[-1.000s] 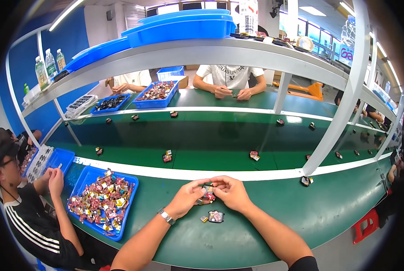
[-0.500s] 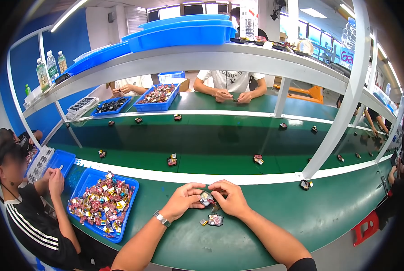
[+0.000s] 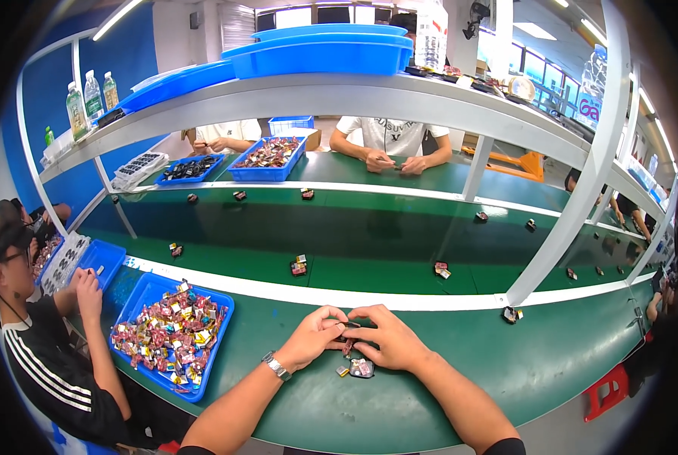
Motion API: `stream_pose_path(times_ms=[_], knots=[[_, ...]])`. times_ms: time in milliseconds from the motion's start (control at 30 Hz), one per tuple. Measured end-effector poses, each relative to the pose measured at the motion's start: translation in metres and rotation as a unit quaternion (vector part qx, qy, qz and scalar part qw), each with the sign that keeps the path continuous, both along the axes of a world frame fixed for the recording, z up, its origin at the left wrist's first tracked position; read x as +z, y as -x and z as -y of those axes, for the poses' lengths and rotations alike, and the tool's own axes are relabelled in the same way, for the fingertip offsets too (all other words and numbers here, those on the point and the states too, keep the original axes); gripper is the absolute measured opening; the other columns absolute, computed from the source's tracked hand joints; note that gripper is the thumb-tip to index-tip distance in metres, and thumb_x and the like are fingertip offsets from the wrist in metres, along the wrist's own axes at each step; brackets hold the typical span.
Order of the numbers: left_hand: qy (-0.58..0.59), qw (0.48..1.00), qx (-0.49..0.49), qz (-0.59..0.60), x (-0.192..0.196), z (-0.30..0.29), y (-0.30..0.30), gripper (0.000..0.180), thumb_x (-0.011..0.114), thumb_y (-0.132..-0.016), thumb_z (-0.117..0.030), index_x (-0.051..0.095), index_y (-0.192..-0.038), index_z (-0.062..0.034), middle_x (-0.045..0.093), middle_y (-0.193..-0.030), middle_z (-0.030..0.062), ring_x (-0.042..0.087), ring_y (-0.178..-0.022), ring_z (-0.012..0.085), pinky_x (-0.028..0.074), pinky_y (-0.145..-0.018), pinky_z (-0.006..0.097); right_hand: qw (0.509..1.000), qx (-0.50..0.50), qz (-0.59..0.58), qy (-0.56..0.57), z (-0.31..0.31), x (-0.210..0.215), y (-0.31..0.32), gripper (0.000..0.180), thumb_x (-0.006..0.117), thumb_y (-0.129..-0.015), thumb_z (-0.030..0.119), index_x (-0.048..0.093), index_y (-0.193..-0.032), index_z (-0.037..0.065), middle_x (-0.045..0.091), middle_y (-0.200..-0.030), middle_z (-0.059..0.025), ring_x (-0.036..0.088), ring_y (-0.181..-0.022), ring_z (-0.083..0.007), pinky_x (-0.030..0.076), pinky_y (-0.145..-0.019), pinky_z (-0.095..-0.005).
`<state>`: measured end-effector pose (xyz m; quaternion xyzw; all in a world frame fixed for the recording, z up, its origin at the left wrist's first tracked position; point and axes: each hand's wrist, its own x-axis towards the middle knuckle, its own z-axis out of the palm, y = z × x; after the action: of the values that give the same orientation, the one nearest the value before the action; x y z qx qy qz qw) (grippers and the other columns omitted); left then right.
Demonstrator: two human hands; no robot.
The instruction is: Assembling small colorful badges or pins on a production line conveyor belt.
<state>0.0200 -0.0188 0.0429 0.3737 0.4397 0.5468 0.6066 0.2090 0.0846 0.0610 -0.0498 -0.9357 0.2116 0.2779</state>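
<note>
A small dark clip-shaped part, too small for its make to be told, is pinched between the fingertips of both hands just above the smooth green work table, near its front edge. The left hand, with a metal-link wristwatch worn at the wrist, is curled, its fingers closed on the part from the left; the right hand is closed on it from the right, so that the two hands are touching at the fingertips. Two further pieces are seen lying on the table just below the hands: a small rounded dark piece with a pinkish face and a tiny yellowish square piece beside it, nearly touching.

To the left, a shallow blue plastic tray is filled with a heap of glossy, brightly coloured small packets, too many to be counted. Beyond a white strip, a darker green conveyor belt is shown carrying small items well apart from one another; three are nearest, a dark one at the centre, one to the right and one to the left. A seated person in a black jacket with white sleeve stripes is seen at the left edge. Two more blue trays are set on the far side of the table, where two people in white shirts are seated.
</note>
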Motion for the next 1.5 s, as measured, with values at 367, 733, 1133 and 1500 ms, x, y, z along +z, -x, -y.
stream_pose_path(times_ms=[367,733,1133,1500], knots=[[0.01,0.972,0.027,-0.234,0.014,0.002,0.002,0.035,0.058,-0.093,-0.008,0.058,-0.128,-0.0009,0.071,-0.101,0.0065,0.063,-0.089,0.0082,0.052,-0.076,0.025,1.0,-0.013,0.016,0.017,0.0,-0.003,-0.001,0.032,0.069,-0.078,0.006,0.069,-0.109,0.015,0.055,-0.123,-0.0082,0.054,-0.113,-0.0282,0.049,-0.093,-0.0387],[0.032,0.998,-0.024,-0.053,0.01,0.002,0.001,0.036,0.05,-0.094,0.001,0.048,-0.13,-0.0012,0.061,-0.117,0.0102,0.064,-0.098,0.0166,0.056,-0.091,0.033,0.994,-0.012,0.012,0.107,0.004,-0.002,-0.006,0.033,0.071,-0.079,0.01,0.069,-0.112,0.013,0.051,-0.131,-0.0093,0.051,-0.12,-0.0277,0.049,-0.096,-0.0383],[0.021,0.998,-0.04,0.039,0.007,0.0,-0.004,0.029,0.047,-0.098,-0.001,0.048,-0.126,-0.0031,0.057,-0.123,0.0116,0.058,-0.115,0.0198,0.049,-0.102,0.041,0.992,-0.067,-0.035,0.101,0.011,-0.008,0.004,0.017,0.072,-0.079,0.011,0.067,-0.096,0.011,0.053,-0.128,-0.0078,0.052,-0.117,-0.028,0.051,-0.091,-0.0381],[0.018,0.995,-0.058,0.075,-0.002,-0.003,-0.002,0.032,0.047,-0.097,0.001,0.046,-0.128,-0.0029,0.054,-0.128,0.012,0.055,-0.119,0.0203,0.046,-0.105,0.042,0.991,-0.054,-0.014,0.123,0.009,-0.01,0.004,0.012,0.072,-0.078,0.009,0.071,-0.09,0.009,0.054,-0.129,-0.0084,0.052,-0.116,-0.0284,0.05,-0.092,-0.0387]])
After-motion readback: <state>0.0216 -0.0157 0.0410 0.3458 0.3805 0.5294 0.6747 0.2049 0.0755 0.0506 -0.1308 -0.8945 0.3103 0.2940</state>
